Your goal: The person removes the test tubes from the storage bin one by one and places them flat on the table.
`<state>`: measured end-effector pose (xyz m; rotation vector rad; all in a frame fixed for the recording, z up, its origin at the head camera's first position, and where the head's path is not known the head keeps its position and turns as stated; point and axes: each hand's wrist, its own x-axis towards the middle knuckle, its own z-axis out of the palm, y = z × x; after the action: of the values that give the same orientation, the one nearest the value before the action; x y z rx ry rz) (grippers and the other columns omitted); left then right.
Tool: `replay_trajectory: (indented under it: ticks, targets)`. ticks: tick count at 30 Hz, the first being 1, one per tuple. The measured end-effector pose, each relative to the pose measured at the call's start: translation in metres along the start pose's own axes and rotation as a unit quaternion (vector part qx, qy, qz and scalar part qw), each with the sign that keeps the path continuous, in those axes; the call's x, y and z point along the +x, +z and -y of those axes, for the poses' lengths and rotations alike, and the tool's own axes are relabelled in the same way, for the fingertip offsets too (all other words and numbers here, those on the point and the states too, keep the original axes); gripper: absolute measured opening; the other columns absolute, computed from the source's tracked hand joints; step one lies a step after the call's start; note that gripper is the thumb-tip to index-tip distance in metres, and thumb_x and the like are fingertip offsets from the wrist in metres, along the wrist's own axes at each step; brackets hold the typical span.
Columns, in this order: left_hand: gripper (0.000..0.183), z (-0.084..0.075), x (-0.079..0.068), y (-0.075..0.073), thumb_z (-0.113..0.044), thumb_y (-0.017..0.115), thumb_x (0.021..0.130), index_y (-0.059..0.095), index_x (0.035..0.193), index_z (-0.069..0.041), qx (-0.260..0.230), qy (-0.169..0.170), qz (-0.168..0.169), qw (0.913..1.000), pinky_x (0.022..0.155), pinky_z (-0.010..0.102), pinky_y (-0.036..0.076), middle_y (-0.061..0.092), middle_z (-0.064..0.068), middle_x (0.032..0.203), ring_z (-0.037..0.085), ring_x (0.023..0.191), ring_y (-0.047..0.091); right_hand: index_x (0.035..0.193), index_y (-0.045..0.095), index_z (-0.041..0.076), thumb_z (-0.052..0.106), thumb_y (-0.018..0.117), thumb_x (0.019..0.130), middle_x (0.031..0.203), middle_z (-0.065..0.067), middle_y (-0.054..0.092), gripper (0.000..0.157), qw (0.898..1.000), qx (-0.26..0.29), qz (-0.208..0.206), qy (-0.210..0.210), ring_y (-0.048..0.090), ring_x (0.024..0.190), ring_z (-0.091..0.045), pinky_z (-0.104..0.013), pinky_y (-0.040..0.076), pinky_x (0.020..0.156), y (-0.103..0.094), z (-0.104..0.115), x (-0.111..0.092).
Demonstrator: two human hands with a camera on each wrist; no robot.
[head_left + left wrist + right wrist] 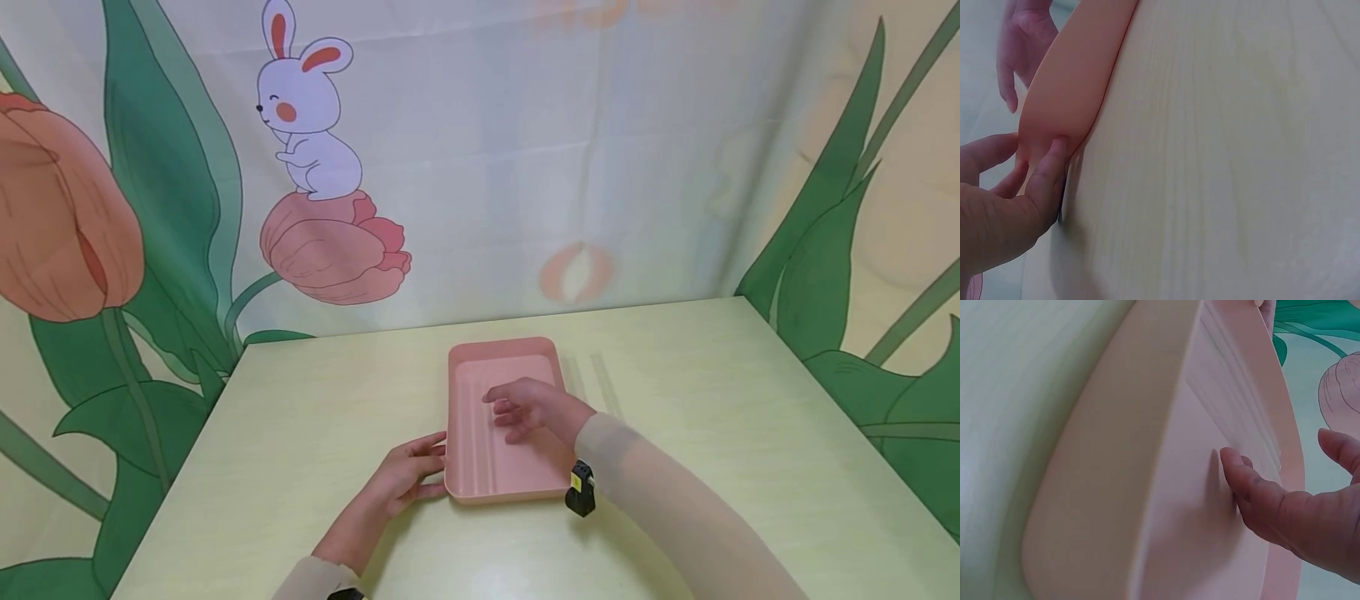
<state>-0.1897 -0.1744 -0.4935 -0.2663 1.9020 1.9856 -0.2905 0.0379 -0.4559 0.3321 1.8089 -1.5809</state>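
Observation:
A shallow pink rectangular tray (525, 475) rests on the table, its long sides running away from me. Clear narrow strips (475, 442) lie lengthwise along the left part of its floor. My left hand (405, 479) touches the tray's left wall near the front corner. Its thumb presses low on the outer wall in the left wrist view, and another fingertip reaches the rim. Over the tray's middle hovers my right hand (532, 408), fingers loosely bent, with nothing in them. In the right wrist view its fingertips hang above the tray floor, right of the strips.
Two faint see-through strips (606, 383) show on the pale wood-grain table (337, 392), right of the tray. Behind the table hangs a printed cloth (480, 167) with a rabbit and tulips. A black wrist camera (581, 488) on the right sleeve sits beside the tray's front right corner.

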Motion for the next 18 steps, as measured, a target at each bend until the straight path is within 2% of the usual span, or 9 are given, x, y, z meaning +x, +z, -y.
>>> replay_trajectory:
  ticks: [4, 10, 11, 12, 16, 18]
  targets:
    - [0.053, 0.001, 0.001, 0.000, 0.002, 0.055, 0.100, 0.045, 0.151, 0.002, 0.001, -0.004, -0.005, 1.0000, 0.083, 0.040, 0.065, 0.051, 0.031, 0.150, 0.021, 0.105, 0.070, 0.135, 0.049, 0.002, 0.020, 0.064, 0.099, 0.117, -0.010, 0.056, 0.043, 1.000, 0.001, -0.003, 0.001, 0.057, 0.106, -0.024, -0.052, 0.054, 0.108, 0.003, -0.001, 0.002]
    - [0.052, 0.001, 0.000, 0.001, 0.002, 0.055, 0.100, 0.046, 0.151, 0.002, 0.002, -0.006, -0.006, 1.0000, 0.083, 0.041, 0.065, 0.052, 0.031, 0.148, 0.022, 0.105, 0.070, 0.136, 0.052, -0.002, 0.014, 0.064, 0.098, 0.135, -0.016, 0.058, 0.043, 1.000, -0.021, -0.010, -0.002, 0.058, 0.108, -0.024, -0.047, 0.060, 0.100, 0.008, -0.003, 0.008]
    - [0.053, 0.001, 0.000, 0.001, 0.002, 0.055, 0.100, 0.045, 0.151, 0.002, 0.002, -0.005, -0.005, 1.0000, 0.083, 0.041, 0.065, 0.051, 0.032, 0.148, 0.022, 0.105, 0.070, 0.131, 0.055, -0.002, 0.012, 0.065, 0.097, 0.134, -0.017, 0.058, 0.039, 1.000, -0.027, -0.012, -0.002, 0.059, 0.105, -0.024, -0.045, 0.063, 0.093, 0.008, -0.003, 0.009]
    - [0.053, 0.001, 0.000, 0.001, 0.002, 0.055, 0.100, 0.045, 0.151, 0.003, 0.002, -0.004, -0.005, 1.0000, 0.083, 0.041, 0.066, 0.051, 0.032, 0.148, 0.022, 0.105, 0.070, 0.130, 0.056, -0.003, 0.011, 0.065, 0.096, 0.133, -0.017, 0.058, 0.038, 0.999, -0.034, -0.015, -0.002, 0.059, 0.102, -0.024, -0.045, 0.063, 0.092, 0.009, -0.003, 0.010]
    - [0.053, 0.001, 0.000, 0.001, 0.002, 0.055, 0.099, 0.044, 0.151, 0.003, 0.001, 0.001, -0.002, 1.0000, 0.082, 0.041, 0.066, 0.050, 0.033, 0.149, 0.021, 0.105, 0.070, 0.122, 0.062, -0.008, 0.007, 0.063, 0.094, 0.109, -0.013, 0.057, 0.032, 0.997, -0.063, -0.018, -0.035, 0.059, 0.081, -0.020, -0.034, 0.065, 0.067, 0.013, -0.008, 0.009]
    - [0.054, 0.001, -0.001, 0.001, 0.002, 0.056, 0.099, 0.044, 0.151, 0.004, 0.001, 0.001, -0.002, 1.0000, 0.083, 0.042, 0.066, 0.050, 0.033, 0.149, 0.021, 0.106, 0.070, 0.124, 0.063, -0.010, 0.007, 0.062, 0.093, 0.106, -0.013, 0.057, 0.035, 0.996, -0.075, -0.021, -0.053, 0.060, 0.070, -0.018, -0.033, 0.065, 0.066, 0.014, -0.011, 0.007]
